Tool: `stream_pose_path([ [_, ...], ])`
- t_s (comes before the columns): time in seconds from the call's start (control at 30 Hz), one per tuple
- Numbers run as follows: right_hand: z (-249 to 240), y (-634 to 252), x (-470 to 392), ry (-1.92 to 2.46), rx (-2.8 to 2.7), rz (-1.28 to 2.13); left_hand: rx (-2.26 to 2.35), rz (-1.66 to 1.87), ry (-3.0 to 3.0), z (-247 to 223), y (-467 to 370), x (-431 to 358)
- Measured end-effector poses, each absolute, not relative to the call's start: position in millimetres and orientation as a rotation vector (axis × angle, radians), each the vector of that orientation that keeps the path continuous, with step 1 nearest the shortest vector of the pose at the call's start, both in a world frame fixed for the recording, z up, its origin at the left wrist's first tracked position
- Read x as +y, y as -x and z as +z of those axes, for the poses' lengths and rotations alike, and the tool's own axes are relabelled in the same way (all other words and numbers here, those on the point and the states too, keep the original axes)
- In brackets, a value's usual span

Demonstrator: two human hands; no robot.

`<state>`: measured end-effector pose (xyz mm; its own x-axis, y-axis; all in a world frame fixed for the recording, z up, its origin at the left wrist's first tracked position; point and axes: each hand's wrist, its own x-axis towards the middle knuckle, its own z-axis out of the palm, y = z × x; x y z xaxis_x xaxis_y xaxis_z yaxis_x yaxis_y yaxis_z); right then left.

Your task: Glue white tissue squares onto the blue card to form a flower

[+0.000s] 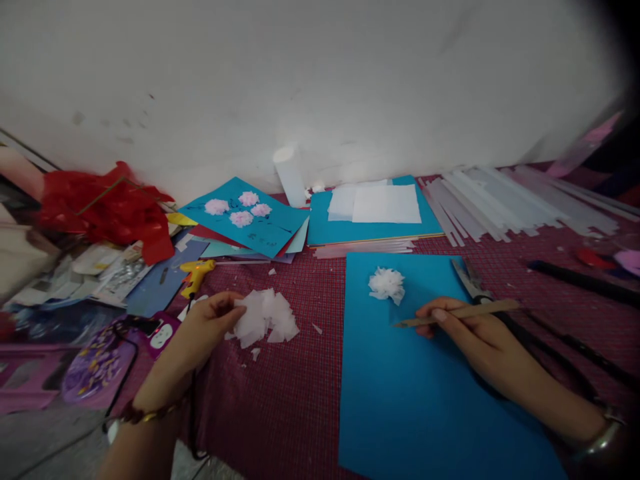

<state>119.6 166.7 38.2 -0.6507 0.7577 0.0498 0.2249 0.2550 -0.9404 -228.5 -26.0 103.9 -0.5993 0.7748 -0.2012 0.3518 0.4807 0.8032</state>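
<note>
My right hand (465,327) pinches a flat wooden stick (480,308) with a pointed tip. That tip is over a blue sheet of paper (390,407), just below a ruffled white paper flower (387,285) near the sheet's top. To the left, my left hand (213,327) has thumb and forefinger together at the edge of a pile of thin white paper pieces (267,317), with a piece between the fingertips. Scissors (470,283) lie partly hidden behind my right hand and forearm.
A yellow glue gun (197,275) lies left of the pile. At the back are a blue card with pink flowers (245,213), white sheets (385,203) on blue paper, a white cylinder (290,175) and many glue sticks (510,197). Red plastic (105,207) is heaped at far left.
</note>
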Motion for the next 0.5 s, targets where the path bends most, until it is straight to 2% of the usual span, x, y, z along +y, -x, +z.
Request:
stream_pose_path([
  [0.2, 38.1, -119.0, 165.8, 0.893, -2.029, 1.350, 2.274, 0.952, -0.989, 117.5, 224.9, -29.4],
  [0.4, 37.9, -118.6, 166.3, 0.875, -2.027, 1.368, 2.549, 0.597, -1.251, 117.9, 237.9, -30.0],
  [0.5, 39.2, -117.9, 166.3, 0.875, -1.996, 1.399, 2.629, 0.652, -1.374, 117.1, 241.7, -35.1],
])
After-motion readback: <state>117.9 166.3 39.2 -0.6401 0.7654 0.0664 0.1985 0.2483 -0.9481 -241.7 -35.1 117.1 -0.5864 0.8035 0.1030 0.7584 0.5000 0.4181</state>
